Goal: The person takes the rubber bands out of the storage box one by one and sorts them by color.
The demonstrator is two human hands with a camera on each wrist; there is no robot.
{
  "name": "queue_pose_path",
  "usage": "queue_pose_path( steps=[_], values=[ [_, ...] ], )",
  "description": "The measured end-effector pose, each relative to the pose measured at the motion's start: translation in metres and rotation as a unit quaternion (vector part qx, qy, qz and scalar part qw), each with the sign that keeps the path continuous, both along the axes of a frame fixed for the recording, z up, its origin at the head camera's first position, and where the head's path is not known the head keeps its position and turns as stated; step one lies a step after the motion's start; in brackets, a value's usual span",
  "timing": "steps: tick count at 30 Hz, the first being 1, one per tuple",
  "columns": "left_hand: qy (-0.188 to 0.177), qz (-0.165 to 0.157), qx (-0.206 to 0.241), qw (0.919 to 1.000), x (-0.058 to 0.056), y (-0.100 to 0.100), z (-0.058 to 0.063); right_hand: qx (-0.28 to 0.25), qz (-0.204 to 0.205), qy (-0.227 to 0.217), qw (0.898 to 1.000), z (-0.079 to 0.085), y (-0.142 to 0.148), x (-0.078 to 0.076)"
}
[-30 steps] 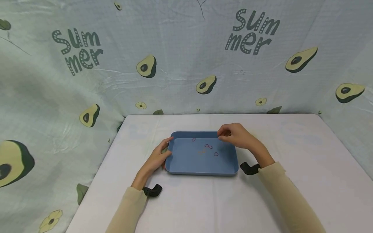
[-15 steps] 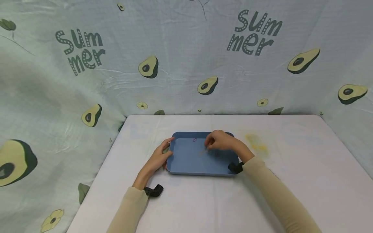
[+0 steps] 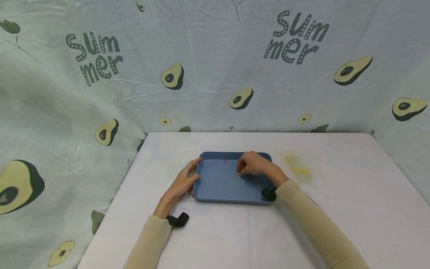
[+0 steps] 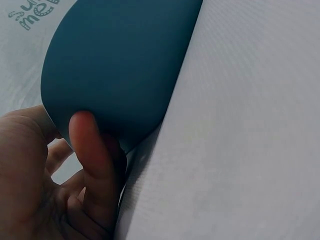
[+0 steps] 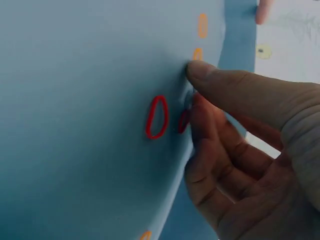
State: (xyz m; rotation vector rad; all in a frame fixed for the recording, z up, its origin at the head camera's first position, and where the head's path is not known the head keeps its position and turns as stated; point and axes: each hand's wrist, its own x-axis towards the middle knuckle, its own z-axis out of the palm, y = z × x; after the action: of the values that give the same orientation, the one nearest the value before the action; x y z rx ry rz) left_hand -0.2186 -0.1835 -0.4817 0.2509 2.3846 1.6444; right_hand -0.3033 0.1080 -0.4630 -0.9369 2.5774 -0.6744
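- Left hand [image 3: 184, 181] grips the blue tray [image 3: 215, 190] on the desk [image 3: 215, 239], seemingly to steady it.
- Right hand [image 3: 253, 163]: fingers narrow near a red band [image 5: 150, 120] lying inside; whether they hold anything, I cannot tell.

My head view looks forward and down on the blue tray [image 3: 218, 190] from farther off; my left-wrist view faces its rounded corner [image 4: 65, 70] close up, my right-wrist view its floor [image 5: 75, 125]; all share the tray.
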Motion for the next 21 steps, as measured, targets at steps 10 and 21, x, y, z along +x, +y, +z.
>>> queue_pose_path(
  steps=[10, 21],
  values=[
    [0.016, 0.002, -0.016, 0.9997, 0.0002, -0.0008, -0.0002, -0.012, -0.005, 0.002, 1.0, -0.005, 0.0012, -0.0014],
    [0.008, 0.002, -0.012, 0.9999, -0.0004, -0.0017, 0.0002, -0.006, -0.007, -0.002, 1.0, -0.005, 0.002, -0.0012]
  ],
)
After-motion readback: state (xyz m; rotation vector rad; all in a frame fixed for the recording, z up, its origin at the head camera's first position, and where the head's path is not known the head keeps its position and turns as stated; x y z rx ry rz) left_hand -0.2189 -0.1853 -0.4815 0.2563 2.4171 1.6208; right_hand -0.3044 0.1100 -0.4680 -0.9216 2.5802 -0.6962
